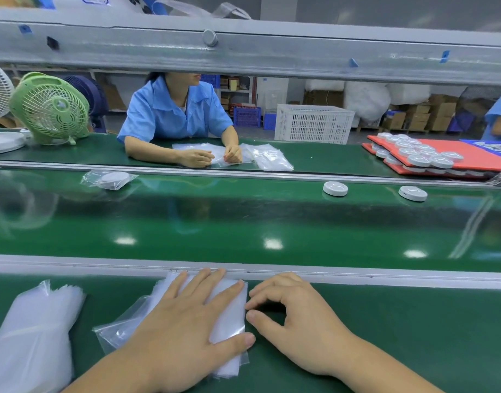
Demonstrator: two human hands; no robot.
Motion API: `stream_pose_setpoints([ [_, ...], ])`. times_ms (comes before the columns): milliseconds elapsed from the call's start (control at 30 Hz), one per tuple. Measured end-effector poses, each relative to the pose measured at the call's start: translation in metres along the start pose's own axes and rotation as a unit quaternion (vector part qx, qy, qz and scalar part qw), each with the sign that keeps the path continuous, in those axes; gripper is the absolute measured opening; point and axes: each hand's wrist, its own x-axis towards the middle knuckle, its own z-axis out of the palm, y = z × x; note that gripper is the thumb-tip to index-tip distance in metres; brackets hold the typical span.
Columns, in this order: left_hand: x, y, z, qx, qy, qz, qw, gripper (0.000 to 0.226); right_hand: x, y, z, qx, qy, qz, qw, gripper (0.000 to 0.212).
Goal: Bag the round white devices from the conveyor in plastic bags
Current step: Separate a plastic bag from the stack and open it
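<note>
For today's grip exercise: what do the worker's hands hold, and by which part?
Left hand presses flat on the bag stack; right hand touches its right edge with thumb and forefinger, pinch unclear.

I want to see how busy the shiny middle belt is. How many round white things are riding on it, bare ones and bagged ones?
Bare round white devices: 2
Bagged round white device: 1
Total: 3

Two round devices [335, 188] [412, 193] lie on the conveyor belt's [243, 219] right part, a bagged device [110, 179] on its left, and a stack of plastic bags [229, 313] before it.
</note>
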Motion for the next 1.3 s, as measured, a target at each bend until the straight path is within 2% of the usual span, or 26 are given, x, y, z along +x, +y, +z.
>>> stream_pose_setpoints([
  [400,0.0011,-0.0013,0.0025,-0.003,0.009,0.001,1.000,0.069,-0.0003,0.0003,0.0001,-0.003,0.001,-0.003,1.000,0.026],
  [600,0.0009,-0.0038,0.0053,0.002,0.018,0.001,1.000,0.078,-0.0005,0.0009,0.0004,-0.006,-0.001,-0.005,1.000,0.027],
  [800,0.0020,-0.0009,0.0024,-0.002,0.009,0.000,1.000,0.067,-0.0005,0.0005,-0.0003,0.001,0.001,-0.002,1.000,0.028],
  [1000,0.0013,-0.0032,0.0045,-0.001,0.017,0.000,1.000,0.079,-0.0003,0.0006,0.0007,-0.008,-0.002,-0.003,1.000,0.027],
  [1300,0.0013,-0.0038,0.0052,0.000,0.020,0.003,1.000,0.076,0.0003,0.0000,-0.0004,-0.010,-0.003,-0.001,1.000,0.025],
])
